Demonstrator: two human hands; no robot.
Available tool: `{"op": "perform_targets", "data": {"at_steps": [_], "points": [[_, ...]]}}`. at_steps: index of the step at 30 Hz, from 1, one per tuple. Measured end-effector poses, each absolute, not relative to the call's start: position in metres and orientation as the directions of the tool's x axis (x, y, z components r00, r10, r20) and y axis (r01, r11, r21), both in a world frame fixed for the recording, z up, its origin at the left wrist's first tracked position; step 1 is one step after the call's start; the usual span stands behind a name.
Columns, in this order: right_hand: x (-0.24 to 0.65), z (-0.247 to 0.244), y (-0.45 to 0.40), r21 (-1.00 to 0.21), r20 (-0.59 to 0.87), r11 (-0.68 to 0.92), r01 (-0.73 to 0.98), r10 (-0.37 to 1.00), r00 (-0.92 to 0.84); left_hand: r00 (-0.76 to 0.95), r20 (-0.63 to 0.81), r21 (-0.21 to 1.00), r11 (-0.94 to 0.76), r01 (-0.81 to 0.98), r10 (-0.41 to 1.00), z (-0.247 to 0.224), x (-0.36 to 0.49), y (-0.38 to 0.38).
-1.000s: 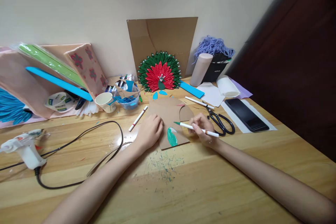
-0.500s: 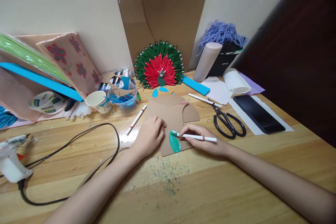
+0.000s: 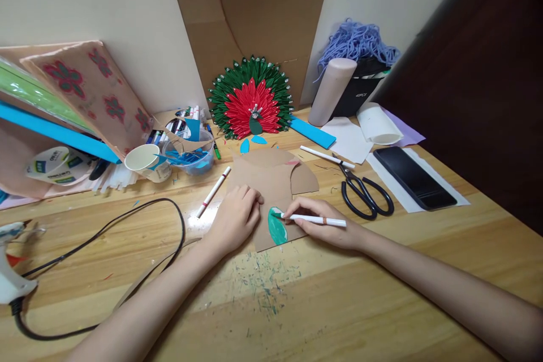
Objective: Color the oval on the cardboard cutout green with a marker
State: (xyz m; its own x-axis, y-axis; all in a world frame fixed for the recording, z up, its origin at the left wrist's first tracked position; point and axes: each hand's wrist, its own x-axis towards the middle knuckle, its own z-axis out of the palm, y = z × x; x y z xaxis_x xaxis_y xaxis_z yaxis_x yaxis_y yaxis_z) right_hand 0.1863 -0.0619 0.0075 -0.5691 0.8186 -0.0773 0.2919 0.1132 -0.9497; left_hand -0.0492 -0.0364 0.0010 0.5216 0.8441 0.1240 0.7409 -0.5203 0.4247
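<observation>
Marker pen (image 3: 314,219), frame's lower centre, pinched in fingers of right hand (image 3: 326,233); left hand (image 3: 237,216), fingers curled inward, on cardboard sheet (image 3: 265,172).

Soft light, glare on tabletop (image 3: 305,305), edges stretched, perhaps blurred

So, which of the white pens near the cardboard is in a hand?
The brown-banded pen, in the right hand, pointing at the green oval; the red-banded pen and the pen beside the scissors lie unheld.
</observation>
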Motion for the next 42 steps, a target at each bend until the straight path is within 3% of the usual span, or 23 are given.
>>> {"op": "perform_targets", "data": {"at_steps": [14, 22, 27, 42], "points": [[0.1845, 0.0086, -0.0622, -0.967, -0.055, 0.098, 0.235, 0.821, -0.568, 0.527, 0.144, 0.403, -0.536, 0.742, 0.838, 0.0019, -0.0485, -0.0378], [0.1867, 0.0024, -0.0599, -0.987, -0.128, -0.035, 0.159, 0.765, -0.631, 0.534, 0.128, 0.396, -0.537, 0.745, 0.836, 0.0014, -0.0487, -0.0365], [0.1848, 0.0043, -0.0591, -0.97, -0.101, 0.044, 0.238, 0.821, -0.563, 0.539, 0.118, 0.389, -0.539, 0.747, 0.834, 0.0027, -0.0483, -0.0364], [0.1849, 0.0047, -0.0599, -0.976, -0.135, -0.006, 0.217, 0.8, -0.585, 0.536, 0.127, 0.39, -0.539, 0.747, 0.835, 0.0011, -0.0482, -0.0361]]}}
